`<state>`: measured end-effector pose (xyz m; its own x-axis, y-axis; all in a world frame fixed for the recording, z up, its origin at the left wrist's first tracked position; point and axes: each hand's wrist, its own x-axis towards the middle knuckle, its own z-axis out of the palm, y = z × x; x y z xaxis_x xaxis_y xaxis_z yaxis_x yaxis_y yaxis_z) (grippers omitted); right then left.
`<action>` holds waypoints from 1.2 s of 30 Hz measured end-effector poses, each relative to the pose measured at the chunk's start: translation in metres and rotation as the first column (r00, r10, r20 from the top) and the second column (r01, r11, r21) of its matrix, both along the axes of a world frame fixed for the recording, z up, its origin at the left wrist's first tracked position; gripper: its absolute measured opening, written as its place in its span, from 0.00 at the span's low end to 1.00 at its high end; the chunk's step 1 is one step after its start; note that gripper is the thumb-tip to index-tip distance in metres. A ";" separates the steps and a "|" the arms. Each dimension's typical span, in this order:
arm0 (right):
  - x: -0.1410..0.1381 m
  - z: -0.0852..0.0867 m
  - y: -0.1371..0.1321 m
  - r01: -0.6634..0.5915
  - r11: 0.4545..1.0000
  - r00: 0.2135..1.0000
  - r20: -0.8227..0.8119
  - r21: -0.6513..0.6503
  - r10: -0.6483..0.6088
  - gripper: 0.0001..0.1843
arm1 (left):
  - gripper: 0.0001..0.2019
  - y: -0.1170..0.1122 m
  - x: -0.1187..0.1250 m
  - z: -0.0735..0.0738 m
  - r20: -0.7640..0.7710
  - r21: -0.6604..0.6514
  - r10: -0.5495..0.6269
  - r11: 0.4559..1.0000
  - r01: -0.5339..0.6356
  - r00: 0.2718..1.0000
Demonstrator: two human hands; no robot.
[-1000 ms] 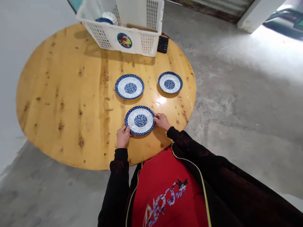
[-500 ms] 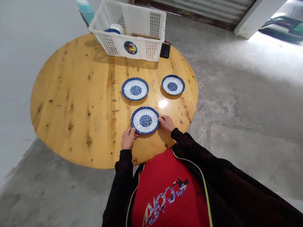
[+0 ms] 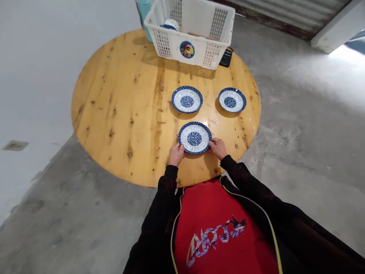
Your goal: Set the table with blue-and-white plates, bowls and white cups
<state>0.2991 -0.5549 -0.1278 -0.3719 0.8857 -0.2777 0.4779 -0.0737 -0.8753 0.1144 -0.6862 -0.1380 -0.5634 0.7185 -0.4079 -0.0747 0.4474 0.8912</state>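
A blue-and-white patterned plate [image 3: 195,137] lies flat on the round wooden table [image 3: 122,110] near its front edge. My left hand [image 3: 176,154] grips the plate's left rim and my right hand [image 3: 218,147] grips its right rim, fingers curled on the edge. Two more plates of the same pattern lie farther back: one in the middle [image 3: 187,99] and a smaller one to the right [image 3: 232,99].
A white plastic basket [image 3: 191,36] with a round sticker stands at the table's far edge and holds some dishes. A teal bottle [image 3: 144,11] stands behind its left corner, a black object [image 3: 226,58] by its right. Grey concrete floor surrounds the table.
The view has shifted so the table sits farther right in the frame. Both hands stay on the near plate, which has not visibly moved on the table.
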 end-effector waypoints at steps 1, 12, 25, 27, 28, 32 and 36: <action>-0.001 0.000 0.000 -0.011 1.000 1.000 0.011 0.005 0.011 0.09 | 0.11 -0.001 -0.001 0.000 -0.001 -0.001 0.006 1.000 -0.006 1.000; -0.008 0.012 0.002 -0.152 0.984 0.966 0.222 0.092 0.128 0.09 | 0.13 -0.007 -0.006 0.002 -0.052 -0.067 0.032 0.997 -0.036 0.998; -0.025 0.026 0.071 -0.216 0.953 0.937 0.319 0.210 0.142 0.16 | 0.17 -0.017 -0.017 0.020 -0.197 -0.089 0.126 0.985 -0.146 0.972; -0.044 0.028 0.098 -0.199 0.955 0.949 0.287 0.220 0.132 0.16 | 0.16 -0.014 -0.021 0.027 -0.249 -0.082 0.168 0.978 -0.193 0.954; -0.054 0.028 0.110 -0.194 0.955 0.952 0.278 0.225 0.128 0.16 | 0.15 -0.010 -0.024 0.032 -0.282 -0.083 0.180 0.974 -0.211 0.942; -0.088 0.031 0.148 -0.204 0.949 0.946 0.297 0.240 0.128 0.18 | 0.13 0.024 -0.041 0.055 -0.421 -0.079 0.173 0.971 -0.226 0.890; -0.106 0.032 0.172 -0.219 0.934 0.927 0.360 0.281 0.110 0.22 | 0.16 0.074 -0.065 0.069 -0.510 -0.102 0.095 0.980 -0.170 0.855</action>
<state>0.1932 -0.3832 -0.0957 -0.4542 0.8810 -0.1323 0.7264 0.2802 -0.6276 0.0495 -0.6125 -0.0689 -0.8036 0.5798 -0.1341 0.2974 0.5864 0.7534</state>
